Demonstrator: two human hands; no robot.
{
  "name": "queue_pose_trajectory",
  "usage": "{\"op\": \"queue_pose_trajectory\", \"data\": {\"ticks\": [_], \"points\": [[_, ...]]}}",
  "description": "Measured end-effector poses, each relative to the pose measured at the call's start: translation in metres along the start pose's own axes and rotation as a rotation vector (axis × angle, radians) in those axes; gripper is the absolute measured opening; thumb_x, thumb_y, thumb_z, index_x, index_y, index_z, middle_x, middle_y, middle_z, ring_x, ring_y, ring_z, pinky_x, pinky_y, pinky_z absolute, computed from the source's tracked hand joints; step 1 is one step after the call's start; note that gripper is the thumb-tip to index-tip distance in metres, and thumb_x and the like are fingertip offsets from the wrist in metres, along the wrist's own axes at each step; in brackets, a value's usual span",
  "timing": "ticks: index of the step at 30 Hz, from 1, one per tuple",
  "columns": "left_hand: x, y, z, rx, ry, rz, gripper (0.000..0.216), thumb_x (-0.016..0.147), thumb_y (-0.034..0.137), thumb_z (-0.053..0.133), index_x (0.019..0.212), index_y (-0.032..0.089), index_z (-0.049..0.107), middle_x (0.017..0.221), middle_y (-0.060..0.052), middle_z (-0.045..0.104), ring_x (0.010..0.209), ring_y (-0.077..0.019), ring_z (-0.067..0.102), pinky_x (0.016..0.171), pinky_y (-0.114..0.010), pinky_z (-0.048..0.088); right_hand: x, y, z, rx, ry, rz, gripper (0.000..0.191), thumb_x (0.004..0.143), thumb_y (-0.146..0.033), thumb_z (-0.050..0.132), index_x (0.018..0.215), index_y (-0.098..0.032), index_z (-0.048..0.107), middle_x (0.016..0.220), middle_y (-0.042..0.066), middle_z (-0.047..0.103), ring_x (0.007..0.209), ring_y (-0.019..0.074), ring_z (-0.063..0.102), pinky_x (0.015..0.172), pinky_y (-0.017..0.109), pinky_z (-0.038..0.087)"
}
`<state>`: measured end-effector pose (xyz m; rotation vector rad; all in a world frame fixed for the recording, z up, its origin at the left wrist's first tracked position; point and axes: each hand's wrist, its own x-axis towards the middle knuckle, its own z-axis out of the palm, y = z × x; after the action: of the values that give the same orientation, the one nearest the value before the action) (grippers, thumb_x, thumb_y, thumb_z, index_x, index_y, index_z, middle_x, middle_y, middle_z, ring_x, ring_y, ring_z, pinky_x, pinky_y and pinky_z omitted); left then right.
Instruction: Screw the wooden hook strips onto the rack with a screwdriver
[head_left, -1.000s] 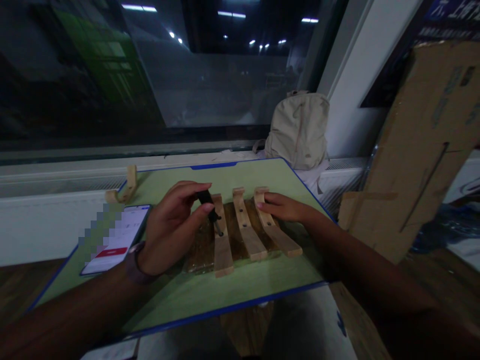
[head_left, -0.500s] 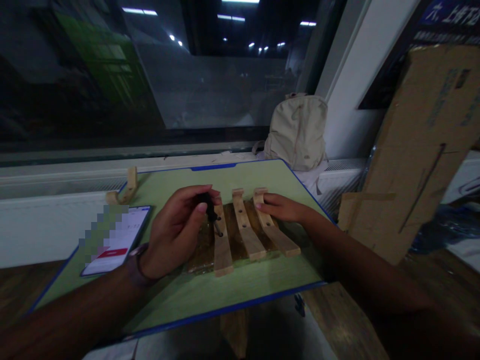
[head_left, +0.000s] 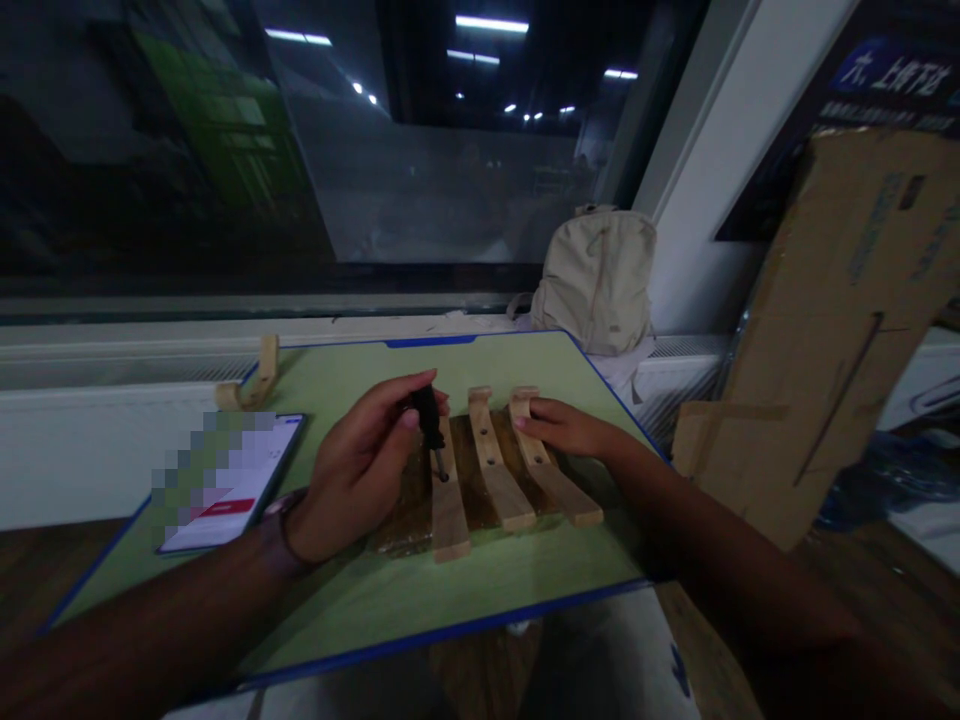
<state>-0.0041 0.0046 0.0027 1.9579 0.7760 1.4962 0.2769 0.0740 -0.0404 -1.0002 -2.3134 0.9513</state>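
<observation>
Head view. My left hand [head_left: 367,465] is closed around the black handle of a screwdriver [head_left: 428,415], thumb on the near side and index finger extended over the top; the remaining fingers are partly hidden behind the handle. The shaft slants down to the lower hole of the left wooden piece [head_left: 451,520], which lies on a brown, tape-covered block [head_left: 474,480] on the green counter [head_left: 570,568]. Whether the tip sits in a screw cannot be made out, and the far end of this piece is largely covered by my hand.

My right hand [head_left: 574,430] is partly curled, thumb and index finger touching the right wooden piece [head_left: 559,485] near its raised far end; the other fingers are hidden, so I cannot tell whether it grips or merely rests. Between these two lies the middle wooden piece [head_left: 501,485], with two dark holes visible.

A fourth wooden piece [head_left: 264,380] occupies the far left corner. Beside my left wrist lies a phone [head_left: 232,512], its upper part masked by pixel blocks. Beyond the counter stand a pale backpack [head_left: 596,285] and, cut off at the right edge, a cardboard sheet [head_left: 840,330].
</observation>
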Motion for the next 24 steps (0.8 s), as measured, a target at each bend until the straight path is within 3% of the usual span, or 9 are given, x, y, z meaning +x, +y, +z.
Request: {"op": "queue_pose_trajectory", "data": {"ticks": [5,8,14,20,24], "points": [[0.006,0.003,0.000,-0.053,0.030,0.109,0.028,0.088,0.017,0.069,0.115,0.026,0.068,0.103,-0.003,0.067,0.096,-0.0142,0.067,0.085,-0.027,0.057,0.000,0.000,0.001,-0.011,0.019,0.011,0.042,0.099,-0.052,0.046,0.105,-0.017,0.068,0.110,0.008,0.074,0.100,0.0235,0.066,0.092,0.038,0.050],[0.006,0.005,0.000,-0.047,0.068,0.106,0.025,0.086,0.012,0.070,0.107,0.025,0.068,0.098,-0.001,0.067,0.092,-0.0116,0.066,0.082,-0.023,0.056,0.000,0.001,0.000,-0.010,0.014,0.008,0.040,0.099,-0.051,0.046,0.106,-0.017,0.068,0.112,0.008,0.073,0.101,0.0232,0.066,0.093,0.038,0.050],[0.004,0.011,0.000,0.086,0.007,-0.024,0.026,0.099,0.018,0.049,0.120,0.026,0.063,0.106,-0.003,0.070,0.097,-0.0124,0.067,0.089,-0.027,0.054,0.001,0.003,0.000,0.008,-0.004,0.000,0.041,0.099,-0.050,0.045,0.111,-0.017,0.067,0.117,0.009,0.073,0.105,0.0238,0.065,0.095,0.040,0.049],[0.007,0.006,-0.003,0.174,0.047,0.072,0.031,0.092,0.019,0.063,0.121,0.028,0.068,0.106,-0.003,0.065,0.100,-0.0138,0.062,0.088,-0.027,0.052,0.001,-0.001,0.001,0.020,-0.001,-0.002,0.038,0.099,-0.047,0.047,0.113,-0.018,0.067,0.120,0.009,0.072,0.109,0.0248,0.065,0.097,0.041,0.049],[0.002,0.005,0.000,0.012,0.046,-0.001,0.047,0.094,0.017,0.060,0.138,0.033,0.055,0.110,-0.002,0.069,0.098,-0.0131,0.067,0.089,-0.028,0.056,0.001,-0.001,0.001,0.007,0.005,0.015,0.039,0.099,-0.047,0.047,0.112,-0.017,0.068,0.118,0.010,0.072,0.108,0.0250,0.065,0.097,0.041,0.049]]}}
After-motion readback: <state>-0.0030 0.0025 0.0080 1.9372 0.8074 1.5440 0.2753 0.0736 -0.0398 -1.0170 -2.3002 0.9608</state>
